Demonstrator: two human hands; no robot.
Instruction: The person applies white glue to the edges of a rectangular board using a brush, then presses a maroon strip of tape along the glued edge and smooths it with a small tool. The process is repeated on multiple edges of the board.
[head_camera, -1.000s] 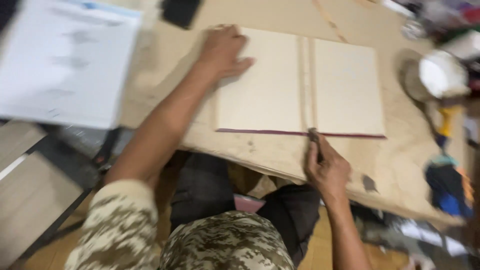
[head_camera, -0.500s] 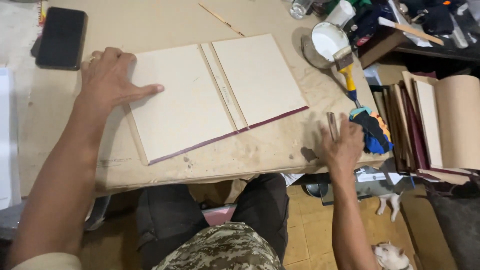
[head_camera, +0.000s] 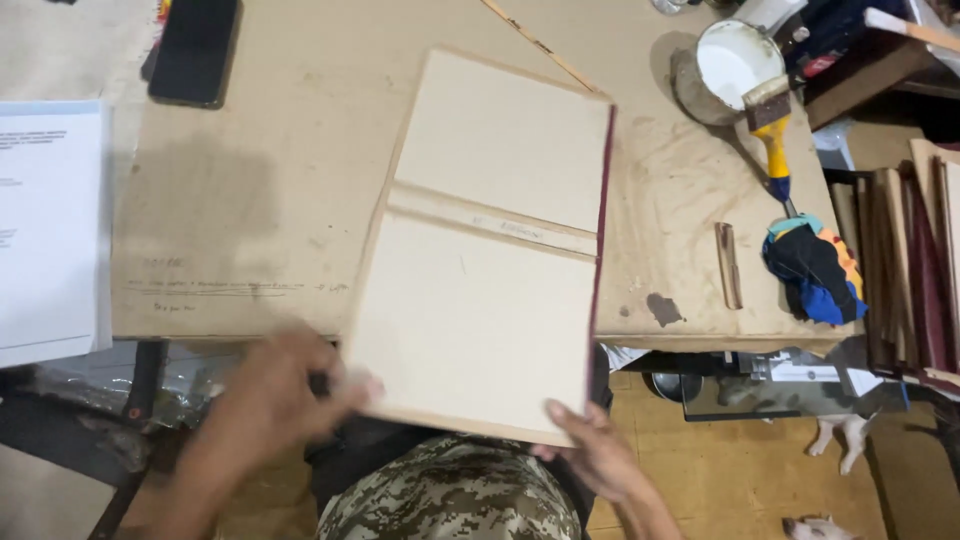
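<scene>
Head view: your left hand (head_camera: 275, 395) grips the near left corner of the book cover (head_camera: 490, 250), fingers curled under its edge; the hand is blurred. Your right hand (head_camera: 595, 455) pinches the near right corner from below, thumb on the edge. Both hands are clamped on the cover, well apart from each other.

The cover lies open, inner side up: two pale board panels with a narrow spine strip between them and a maroon border down its right edge. Its near end overhangs the surface (head_camera: 250, 200) above your lap; the far end rests on the surface.

Left of it, a white printed sheet (head_camera: 45, 230) lies at the surface edge. A black phone (head_camera: 193, 50) sits at the far left. To the right: a white pot (head_camera: 738, 65), a yellow-handled brush (head_camera: 772, 130) just beside it, a small brown stick (head_camera: 729, 265), and a crumpled blue, black and orange cloth (head_camera: 815, 270). Stacked boards (head_camera: 905, 270) stand off the right edge.
</scene>
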